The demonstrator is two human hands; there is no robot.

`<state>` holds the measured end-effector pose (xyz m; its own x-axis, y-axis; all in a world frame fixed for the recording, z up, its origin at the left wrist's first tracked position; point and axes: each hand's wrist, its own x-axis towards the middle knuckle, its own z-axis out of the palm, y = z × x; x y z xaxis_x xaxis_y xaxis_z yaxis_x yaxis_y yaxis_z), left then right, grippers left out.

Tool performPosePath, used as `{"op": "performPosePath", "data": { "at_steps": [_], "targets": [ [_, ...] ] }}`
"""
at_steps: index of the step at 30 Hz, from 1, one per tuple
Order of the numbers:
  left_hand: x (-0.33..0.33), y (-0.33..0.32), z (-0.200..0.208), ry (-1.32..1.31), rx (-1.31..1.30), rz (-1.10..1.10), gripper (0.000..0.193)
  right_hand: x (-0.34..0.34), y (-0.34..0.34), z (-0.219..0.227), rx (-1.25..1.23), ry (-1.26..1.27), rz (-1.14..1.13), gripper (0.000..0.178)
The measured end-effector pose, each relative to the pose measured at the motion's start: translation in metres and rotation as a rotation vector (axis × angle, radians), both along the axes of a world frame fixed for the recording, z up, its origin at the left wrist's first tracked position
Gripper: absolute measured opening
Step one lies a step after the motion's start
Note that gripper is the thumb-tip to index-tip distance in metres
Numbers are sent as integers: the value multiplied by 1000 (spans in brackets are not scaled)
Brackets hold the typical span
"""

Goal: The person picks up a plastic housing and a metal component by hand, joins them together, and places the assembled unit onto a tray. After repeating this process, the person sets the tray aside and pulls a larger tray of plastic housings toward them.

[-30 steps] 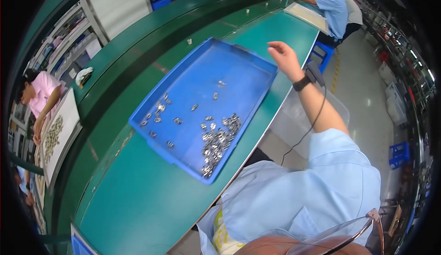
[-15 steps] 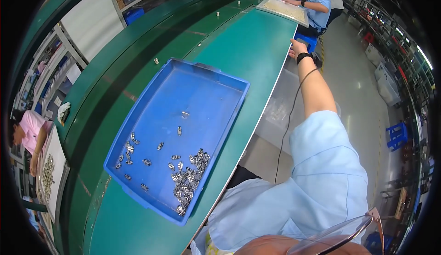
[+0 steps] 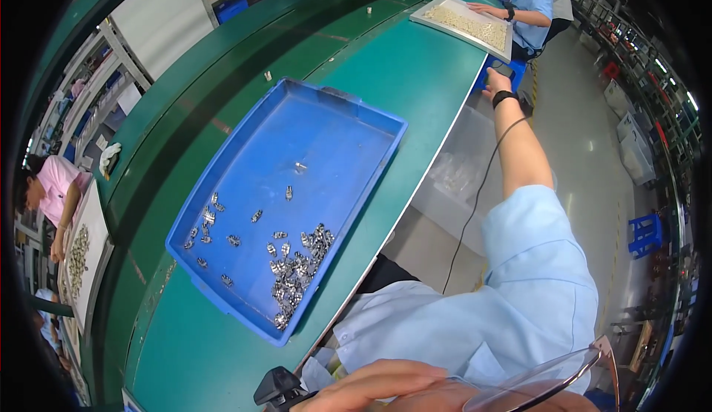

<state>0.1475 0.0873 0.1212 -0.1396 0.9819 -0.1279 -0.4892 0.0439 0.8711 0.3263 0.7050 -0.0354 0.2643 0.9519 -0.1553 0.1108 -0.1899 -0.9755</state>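
My right arm reaches forward past the table's edge, and my right hand hangs in the air beside it. A black band circles that wrist, with a thin cable running down from it. Its fingers look apart, with nothing clearly held; a dark shape shows just behind them. At the bottom edge, very close and partly cut off, is my left hand, near a pair of glasses. A black device sits by its wrist, and its fingertips are hidden. A blue tray holds small metal parts, mostly heaped at its near right corner.
The tray rests on a green table. Farther along stands a white tray of small pale pieces, with a seated co-worker beside it. Another person in pink works at left. A clear plastic bin sits below the table edge.
My left hand and the black device have come into view at the bottom edge. The view has shifted slightly, and my right arm stays stretched out past the table's edge.
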Motion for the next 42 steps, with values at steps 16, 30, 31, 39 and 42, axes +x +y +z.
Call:
{"op": "performPosePath", "data": {
  "at_steps": [16,30,31,39,42],
  "targets": [
    [47,4,-44,-391,353,105,84,53,-8,-19,-81,568,225,46],
    [65,21,-44,-742,609,-27,90,51,-80,-33,173,882,545,41],
    [63,19,-50,-740,613,-25,90,47,-87,-31,175,882,549,41],
    [55,-1,-44,-624,509,-152,88,37,-131,16,250,886,489,44],
    [51,-10,-39,-329,434,-53,83,30,-147,43,344,849,463,46]
  ]
}}
